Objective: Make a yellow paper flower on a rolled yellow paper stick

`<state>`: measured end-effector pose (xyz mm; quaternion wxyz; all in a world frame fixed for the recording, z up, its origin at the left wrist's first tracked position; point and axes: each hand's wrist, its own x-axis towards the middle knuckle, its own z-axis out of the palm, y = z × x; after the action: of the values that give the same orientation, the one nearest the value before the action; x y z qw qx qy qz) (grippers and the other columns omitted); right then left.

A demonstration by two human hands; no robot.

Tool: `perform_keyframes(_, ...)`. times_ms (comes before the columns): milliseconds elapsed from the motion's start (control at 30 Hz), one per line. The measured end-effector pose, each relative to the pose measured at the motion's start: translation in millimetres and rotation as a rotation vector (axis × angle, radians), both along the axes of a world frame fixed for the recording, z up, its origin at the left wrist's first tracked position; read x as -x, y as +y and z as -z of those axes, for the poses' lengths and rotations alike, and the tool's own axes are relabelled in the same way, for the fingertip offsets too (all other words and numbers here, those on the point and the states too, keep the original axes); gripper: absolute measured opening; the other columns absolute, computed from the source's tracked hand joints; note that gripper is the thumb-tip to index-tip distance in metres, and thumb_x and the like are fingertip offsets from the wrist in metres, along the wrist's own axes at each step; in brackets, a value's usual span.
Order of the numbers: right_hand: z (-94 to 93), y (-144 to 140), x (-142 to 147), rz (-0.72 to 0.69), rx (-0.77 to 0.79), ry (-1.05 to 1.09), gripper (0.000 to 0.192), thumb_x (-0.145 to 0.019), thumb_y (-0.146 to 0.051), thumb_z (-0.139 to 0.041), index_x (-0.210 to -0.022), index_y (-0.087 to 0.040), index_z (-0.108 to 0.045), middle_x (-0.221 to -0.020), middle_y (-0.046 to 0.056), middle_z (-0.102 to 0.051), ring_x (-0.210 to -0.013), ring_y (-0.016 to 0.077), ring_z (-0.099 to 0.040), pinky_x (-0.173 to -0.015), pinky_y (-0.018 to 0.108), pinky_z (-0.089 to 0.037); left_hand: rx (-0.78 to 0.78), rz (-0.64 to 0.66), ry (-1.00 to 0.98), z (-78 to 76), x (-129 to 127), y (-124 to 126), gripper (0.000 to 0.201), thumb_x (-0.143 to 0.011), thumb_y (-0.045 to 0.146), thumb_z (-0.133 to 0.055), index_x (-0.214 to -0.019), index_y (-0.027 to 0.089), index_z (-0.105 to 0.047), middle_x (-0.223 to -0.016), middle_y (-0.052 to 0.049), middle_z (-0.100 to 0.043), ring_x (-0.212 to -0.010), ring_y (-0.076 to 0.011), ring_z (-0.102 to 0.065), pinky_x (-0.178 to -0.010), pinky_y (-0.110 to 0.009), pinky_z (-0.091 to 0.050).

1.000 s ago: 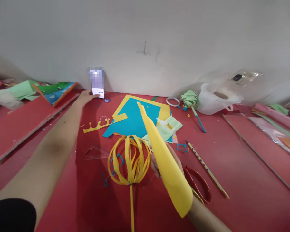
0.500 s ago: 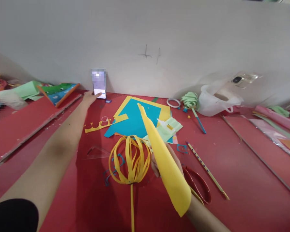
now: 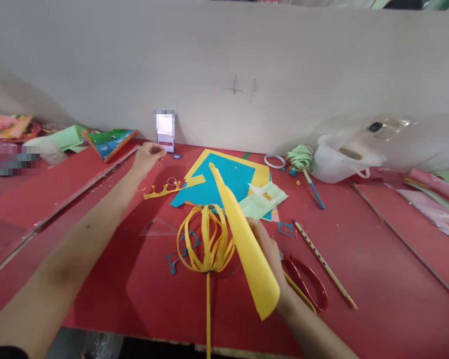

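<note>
While the right hand (image 3: 269,254) grips a rolled yellow paper cone (image 3: 243,239) just right of the frame's centre, the cone's long axis runs on a diagonal: its narrow tip points up and to the left, toward the blue sheet (image 3: 224,182), and its wide open mouth hangs at the lower right, over the wrist. Fingers wrap the cone about midway along its length. Just left of the cone, and touching or nearly touching it, a lantern (image 3: 205,239) of curved yellow strips sits on a thin yellow stick that runs straight down to the bottom edge. The left hand (image 3: 146,155) reaches far out to the upper left, fingers loosely curled and holding nothing, close to a phone (image 3: 165,130) leaning upright against the wall. A yellow crown-shaped offcut (image 3: 162,189) lies between that hand and the blue sheet. Red scissors (image 3: 309,289) lie on the red table (image 3: 377,279) just right of the right hand, with a pencil (image 3: 324,262) beyond them on a diagonal. A white bag (image 3: 344,159) sits at the upper right.
</note>
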<state>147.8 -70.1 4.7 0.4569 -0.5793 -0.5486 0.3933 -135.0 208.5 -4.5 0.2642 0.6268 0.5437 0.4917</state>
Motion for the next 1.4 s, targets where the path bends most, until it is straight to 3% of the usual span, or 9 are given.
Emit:
perform_keyframes(233, 14.7, 0.8, -4.1, -0.008, -0.235, -0.518, 0.022, -0.093, -0.034, -0.043, -0.097, -0.026, -0.063, -0.058, 0.000, -0.062, -0.050, 0.0192, -0.058, -0.046, 0.025, -0.034, 0.055, 0.354, -0.025, -43.1, -55.6, -116.2, 0.023, -0.074, 0.044, -0.071, -0.086, 0.024, -0.067, -0.082, -0.004, -0.067, -0.073, -0.0187, -0.062, -0.066, -0.033, -0.050)
perform_keyframes(333, 15.6, 1.4, -3.5, -0.049, -0.362, -0.654, 0.023, -0.096, -0.030, -0.041, -0.100, -0.023, -0.063, -0.061, 0.002, -0.065, -0.050, 0.0204, -0.060, -0.050, 0.027, -0.034, 0.062, 0.464, -0.117, -51.4, -62.8, -151.2, 0.026, -0.085, 0.050, -0.060, -0.085, 0.026, -0.069, -0.084, -0.005, -0.067, -0.082, -0.0196, -0.064, -0.073, -0.034, -0.052)
perform_keyframes(433, 11.4, 1.4, -3.5, -0.063, -0.527, -0.824, 0.023, -0.098, -0.025, -0.039, -0.099, -0.020, -0.062, -0.068, 0.005, -0.070, -0.051, 0.0190, -0.062, -0.051, 0.027, -0.034, 0.123, 0.552, -0.183, -51.8, -60.2, -170.9, 0.035, -0.090, 0.053, -0.051, -0.079, 0.025, -0.070, -0.079, -0.006, -0.065, -0.069, -0.0167, -0.062, -0.061, -0.032, -0.051)
perform_keyframes(667, 9.3, 1.4, -2.3, -0.076, -0.598, -0.818, 0.021, -0.098, -0.032, -0.044, -0.099, -0.016, -0.058, -0.066, 0.002, -0.070, -0.049, 0.0157, -0.065, -0.048, 0.024, -0.038, 0.141, 0.557, -0.093, -50.8, -56.6, -185.4, 0.022, -0.075, 0.038, -0.075, -0.081, 0.019, -0.066, -0.081, -0.002, -0.065, -0.072, -0.0128, -0.060, -0.063, -0.023, -0.050)
perform_keyframes(800, 11.0, 0.6, -2.7, -0.072, -0.622, -0.728, 0.016, -0.094, -0.032, -0.055, -0.094, -0.017, -0.059, -0.065, 0.001, -0.069, -0.050, 0.0137, -0.064, -0.049, 0.022, -0.041, 0.166, 0.667, -0.106, -50.6, -56.4, -187.7, 0.023, -0.074, 0.034, -0.076, -0.083, 0.016, -0.065, -0.085, -0.002, -0.066, -0.075, -0.0110, -0.061, -0.064, -0.019, -0.049)
perform_keyframes(1000, 5.7, 0.9, -8.2, -0.107, -0.644, -0.646, 0.016, -0.096, -0.024, -0.050, -0.086, -0.019, -0.061, -0.070, 0.002, -0.068, -0.060, 0.0136, -0.065, -0.055, 0.022, -0.044, 0.212, 0.808, -0.020, -48.1, -54.2, -192.1, 0.025, -0.073, 0.033, -0.077, -0.091, 0.017, -0.067, -0.091, -0.002, -0.067, -0.079, -0.0115, -0.062, -0.066, -0.018, -0.049)
perform_keyframes(1100, 4.4, 1.6, -8.6, -0.118, -0.632, -0.646, 0.022, -0.098, -0.025, -0.046, -0.084, -0.019, -0.062, -0.070, 0.002, -0.068, -0.060, 0.0133, -0.065, -0.055, 0.021, -0.044, 0.199, 0.779, -0.027, -44.4, -56.1, -193.6, 0.022, -0.077, 0.035, -0.073, -0.087, 0.016, -0.068, -0.086, -0.003, -0.067, -0.076, -0.0112, -0.061, -0.065, -0.018, -0.048)
perform_keyframes(1267, 8.0, 1.0, -5.0, -0.079, -0.567, -0.596, 0.017, -0.092, -0.034, -0.058, -0.098, -0.018, -0.060, -0.064, -0.001, -0.067, -0.052, 0.0128, -0.064, -0.051, 0.020, -0.045, 0.227, 0.688, -0.073, -39.6, -59.8, -191.6, 0.025, -0.076, 0.040, -0.073, -0.078, 0.015, -0.067, -0.071, -0.001, -0.063, -0.063, -0.0088, -0.055, -0.055, -0.018, -0.042)
perform_keyframes(1400, 10.4, 0.8, -4.2, -0.065, -0.605, -0.613, 0.013, -0.094, -0.030, -0.054, -0.095, -0.019, -0.061, -0.079, 0.003, -0.075, -0.061, 0.0155, -0.071, -0.056, 0.021, -0.049, 0.259, 0.682, -0.119, -39.3, -60.8, -189.9, 0.027, -0.073, 0.040, -0.075, -0.076, 0.014, -0.066, -0.068, 0.001, -0.061, -0.060, -0.0075, -0.053, -0.053, -0.016, -0.041)
